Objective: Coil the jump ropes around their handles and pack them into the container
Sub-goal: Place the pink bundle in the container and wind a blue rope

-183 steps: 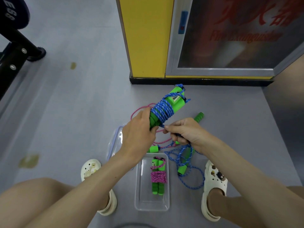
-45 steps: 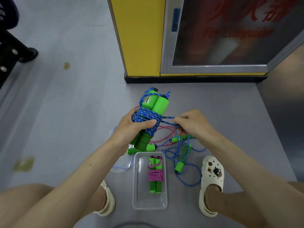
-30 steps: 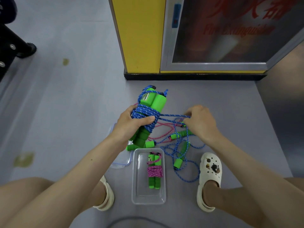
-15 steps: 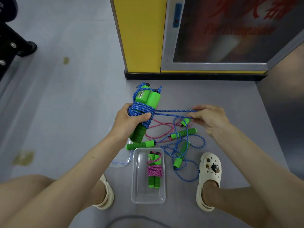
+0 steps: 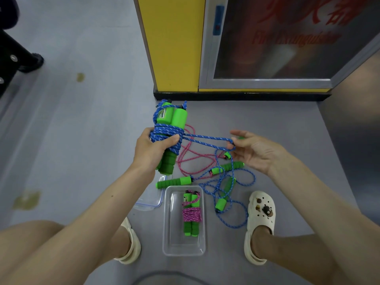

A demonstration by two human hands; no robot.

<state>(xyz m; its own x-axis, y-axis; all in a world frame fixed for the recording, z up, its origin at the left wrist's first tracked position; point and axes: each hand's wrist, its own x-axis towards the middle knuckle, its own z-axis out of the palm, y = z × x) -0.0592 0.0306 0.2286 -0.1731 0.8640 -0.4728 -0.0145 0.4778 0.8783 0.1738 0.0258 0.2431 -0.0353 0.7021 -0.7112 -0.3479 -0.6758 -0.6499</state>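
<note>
My left hand (image 5: 151, 150) grips a pair of green foam handles (image 5: 171, 118) held upright, with blue jump rope (image 5: 166, 133) coiled round their middle. A taut loop of that blue rope runs right to my right hand (image 5: 255, 150), which holds the loop's end at its fingertips with the other fingers spread. Below on the floor stands a clear plastic container (image 5: 184, 250). In it lies a pink rope bundle (image 5: 191, 214) coiled round green handles. Loose pink rope (image 5: 190, 159) and loose blue rope (image 5: 238, 197) with green handles (image 5: 174, 181) lie tangled between my hands and the container.
The container's clear lid (image 5: 151, 203) lies left of it, under my left forearm. My white clogs (image 5: 261, 214) flank the container. A yellow pillar (image 5: 174, 48) and a glass-fronted cabinet (image 5: 267, 48) stand just beyond the ropes. A black equipment leg (image 5: 22, 57) is at far left.
My right hand has pulled the blue rope's loop out to the right and spread its fingers. The wrapped handles in my left hand have shifted slightly left and stand more upright.
</note>
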